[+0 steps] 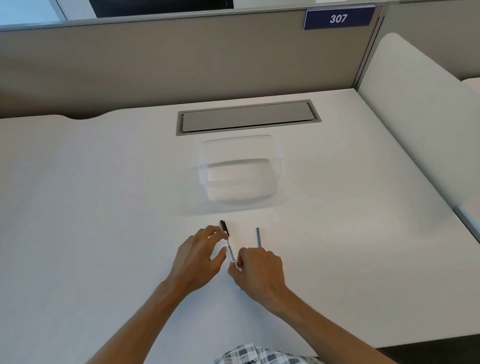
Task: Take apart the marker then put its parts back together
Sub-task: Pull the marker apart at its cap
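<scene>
A person sat at a white desk (87,196), both hands working near the middle of its near edge. The left hand (199,259) pinched the marker (229,249) just below its black cap (224,227), while the right hand (259,271) closed around the barrel's near end, probably steadying it for pulling or refitting. A thin grey rod (258,236) (likely the ink core) lay just right of the marker, set aside within reach. An empty clear container (240,170) stood farther back.

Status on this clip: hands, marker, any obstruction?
Both hands on marker: left hand near black cap, right hand at rear end. Grey rod loose on desk. Nothing blocking.
</scene>
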The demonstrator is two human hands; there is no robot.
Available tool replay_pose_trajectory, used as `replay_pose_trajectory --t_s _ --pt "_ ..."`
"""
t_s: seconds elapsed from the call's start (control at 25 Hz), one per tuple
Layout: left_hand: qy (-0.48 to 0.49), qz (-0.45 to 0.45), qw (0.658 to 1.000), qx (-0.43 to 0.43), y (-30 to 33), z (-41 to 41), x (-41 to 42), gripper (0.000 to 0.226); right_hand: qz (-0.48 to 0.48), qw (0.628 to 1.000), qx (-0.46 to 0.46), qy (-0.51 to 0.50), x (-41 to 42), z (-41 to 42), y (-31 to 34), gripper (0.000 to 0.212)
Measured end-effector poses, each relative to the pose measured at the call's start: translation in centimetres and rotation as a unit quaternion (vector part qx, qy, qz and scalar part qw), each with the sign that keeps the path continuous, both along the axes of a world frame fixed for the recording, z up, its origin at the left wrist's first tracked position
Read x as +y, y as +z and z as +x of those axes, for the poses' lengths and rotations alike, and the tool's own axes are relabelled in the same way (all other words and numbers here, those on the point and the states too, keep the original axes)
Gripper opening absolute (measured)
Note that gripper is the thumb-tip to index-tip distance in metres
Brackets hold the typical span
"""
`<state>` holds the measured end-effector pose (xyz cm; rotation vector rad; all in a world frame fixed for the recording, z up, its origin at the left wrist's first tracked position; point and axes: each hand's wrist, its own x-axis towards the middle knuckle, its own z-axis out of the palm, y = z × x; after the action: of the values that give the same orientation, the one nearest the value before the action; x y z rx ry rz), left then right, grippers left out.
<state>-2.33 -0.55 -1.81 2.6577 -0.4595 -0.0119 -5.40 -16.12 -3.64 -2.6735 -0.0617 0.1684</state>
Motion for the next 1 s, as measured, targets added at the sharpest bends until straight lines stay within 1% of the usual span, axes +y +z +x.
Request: replay_pose_trajectory --t_s 0.08,0.16,0.24,0.32,0.48,0.6,0.68,0.88,1.0 --pt "-0.044 0.017 0.999 -0.007 0.1 0.0 -0.2 0.032 0.011 1.0 -0.012 -0.006 -0.3 0.1 0.2 0.033" --pt "-0.08 0.026 0.996 -0.016 0.3 -0.1 -0.4 0.034 0.032 0.999 -0.03 -0.015 -0.9 0.1 0.5 0.033" --pt "-0.115 0.041 0.992 -0.035 0.5 -0.2 -0.8 0.031 0.063 0.997 -0.048 -0.025 -1.5 0.1 1.1 0.033" --pt "-0.135 0.031 0.988 -0.071 0.9 -0.1 -1.0 0.024 0.102 0.993 -0.057 -0.036 -2.3 0.2 2.0 0.03" --pt "-0.127 -0.003 0.983 -0.132 2.6 0.4 -1.1 0.014 0.219 0.973 -0.057 -0.051 -3.9 0.8 4.0 0.03" --pt "-0.128 -0.009 0.979 -0.157 4.0 0.9 -1.0 0.011 0.335 0.939 -0.045 -0.059 -4.9 1.4 5.0 0.029" --pt "-0.124 -0.009 0.977 -0.171 4.9 1.1 -0.9 0.01 0.393 0.916 -0.035 -0.069 -5.4 1.7 5.5 0.033" --pt "-0.117 -0.022 0.971 -0.206 6.6 1.1 -1.3 0.007 0.454 0.885 -0.03 -0.096 -5.4 2.3 6.0 0.049" --pt "-0.115 -0.034 0.969 -0.215 7.1 0.8 -1.7 0.006 0.464 0.878 -0.023 -0.116 -5.2 2.4 6.2 0.055"
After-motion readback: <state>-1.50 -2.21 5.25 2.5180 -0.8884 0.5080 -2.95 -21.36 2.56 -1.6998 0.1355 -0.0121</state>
